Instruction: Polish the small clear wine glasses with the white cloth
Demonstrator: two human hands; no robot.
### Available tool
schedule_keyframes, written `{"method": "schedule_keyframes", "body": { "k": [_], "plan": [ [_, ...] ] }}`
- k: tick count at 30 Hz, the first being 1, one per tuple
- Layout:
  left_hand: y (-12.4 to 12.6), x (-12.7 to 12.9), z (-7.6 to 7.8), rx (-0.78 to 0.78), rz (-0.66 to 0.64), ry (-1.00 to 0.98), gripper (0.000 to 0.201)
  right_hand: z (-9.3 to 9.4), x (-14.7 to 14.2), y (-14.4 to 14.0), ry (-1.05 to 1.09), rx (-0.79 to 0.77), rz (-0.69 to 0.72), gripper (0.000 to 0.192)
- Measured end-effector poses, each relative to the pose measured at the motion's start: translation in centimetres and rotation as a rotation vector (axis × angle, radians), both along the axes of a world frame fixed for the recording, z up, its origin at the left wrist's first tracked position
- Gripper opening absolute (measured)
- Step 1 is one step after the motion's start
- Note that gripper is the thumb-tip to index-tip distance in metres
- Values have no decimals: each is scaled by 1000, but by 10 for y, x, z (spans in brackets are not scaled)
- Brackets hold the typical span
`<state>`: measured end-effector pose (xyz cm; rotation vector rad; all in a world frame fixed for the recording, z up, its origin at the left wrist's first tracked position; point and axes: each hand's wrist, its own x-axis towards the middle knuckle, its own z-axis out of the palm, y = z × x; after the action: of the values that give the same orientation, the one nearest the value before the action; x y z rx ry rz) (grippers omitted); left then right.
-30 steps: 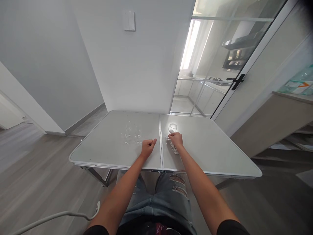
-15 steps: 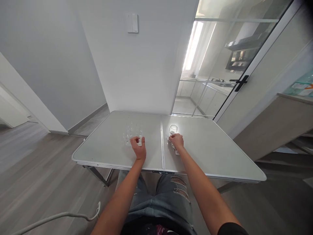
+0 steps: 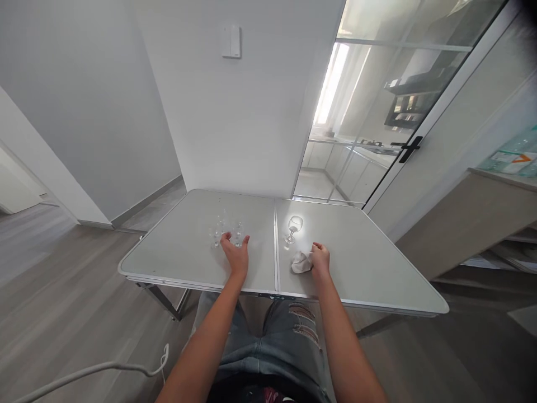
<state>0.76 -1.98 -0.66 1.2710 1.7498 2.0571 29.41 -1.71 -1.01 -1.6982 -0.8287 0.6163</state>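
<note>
Several small clear stemmed glasses (image 3: 216, 239) stand grouped on the left half of the table. My left hand (image 3: 235, 257) is at their near side, thumb and fingers apart, with a glass showing just beyond the gap; I see nothing held. Right of the table's seam, a larger wine glass (image 3: 295, 224) stands upright by itself. My right hand (image 3: 321, 260) is closed at the right edge of a crumpled white cloth (image 3: 300, 263), nearer to me than the wine glass and apart from it.
The grey folding table (image 3: 356, 252) has a metal seam across its middle. A wall with a switch (image 3: 231, 42) rises behind it, beside a glass door with a black handle (image 3: 408, 149). A shelf with plastic bottles (image 3: 514, 159) is at right. A white cable (image 3: 113, 368) lies at lower left.
My right hand has let go of the wine glass and moved right and toward me, along with the cloth. My left hand's fingers have spread a little and sit closer to the small glasses.
</note>
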Motion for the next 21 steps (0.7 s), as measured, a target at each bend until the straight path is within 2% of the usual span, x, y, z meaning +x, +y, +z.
{"method": "schedule_keyframes", "body": {
  "k": [2,3,7,9,11,13,15,17,19,21],
  "plan": [
    [2,1,0,3,-39,-16,60,-6,1,-10,134,0,21,48],
    [2,1,0,9,-59,-30,59,-8,1,-14,116,-3,34,46],
    [3,3,0,23,-126,-92,58,0,-1,-26,-327,-89,55,37],
    [3,4,0,15,-127,-102,58,5,-2,-32,-504,-139,74,42],
    [3,4,1,3,-119,-104,58,7,0,-38,-534,-189,123,55],
    [2,3,1,-7,-121,-107,58,8,5,-43,-463,-238,171,58],
    [0,4,3,-3,-128,-115,57,8,10,-48,-332,-220,187,45],
    [-3,4,6,17,-145,-121,56,11,12,-52,-109,-113,156,35],
    [-6,6,10,41,-175,-110,56,18,7,-57,185,45,162,39],
    [-9,9,12,55,-216,-66,56,28,-5,-60,425,199,229,47]
  ]
}}
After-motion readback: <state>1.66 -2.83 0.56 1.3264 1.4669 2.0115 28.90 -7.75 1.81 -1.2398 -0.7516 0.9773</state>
